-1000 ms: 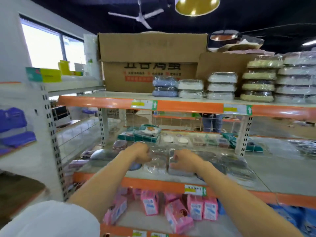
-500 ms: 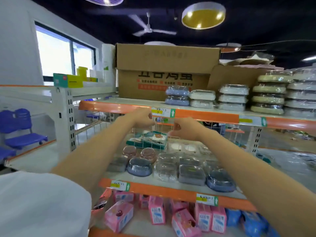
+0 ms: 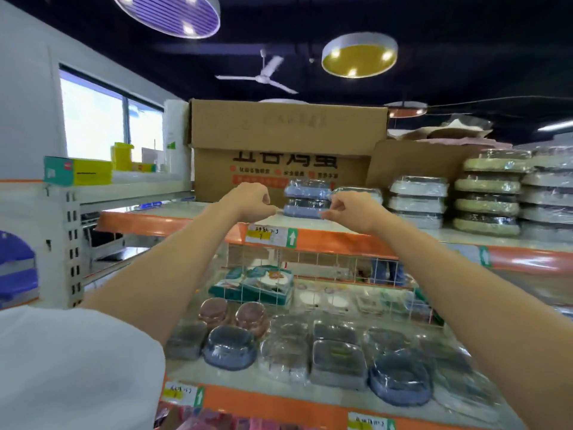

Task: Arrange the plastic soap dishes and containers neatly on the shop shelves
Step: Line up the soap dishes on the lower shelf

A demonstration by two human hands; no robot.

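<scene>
The scene is dominated by the orange-edged metal shop shelving (image 3: 341,240), and every place below is given relative to its upper shelf. At the back of that shelf a large brown cardboard box with dark printed characters (image 3: 285,144) is stood, probably parked there as spare stock. Right of the box, stacks of film-wrapped white and pale-green plastic soap dishes (image 3: 486,193) are piled in neat columns, which suggests that this part has already been ordered. One level below the upper shelf, a loose spread of wrapped grey, blue and clear plastic containers (image 3: 335,355) is laid flat, less tidily, so work there is judged still to be due. In front of the box, near the shelf's front edge, a short stack of two wrapped blue plastic soap dishes (image 3: 305,198) is flanked by both hands, seemingly so that it can be squared up or lifted. The left hand (image 3: 251,201) is held just left of the stack with fingers curled, and the right hand (image 3: 352,209) just right of it, likewise curled; whether either is pinching the wrapping or merely touching it cannot be told. The wrapping glare blurs the dishes' outlines, the price labels are illegible, and the lowest shelf is cut off.
</scene>
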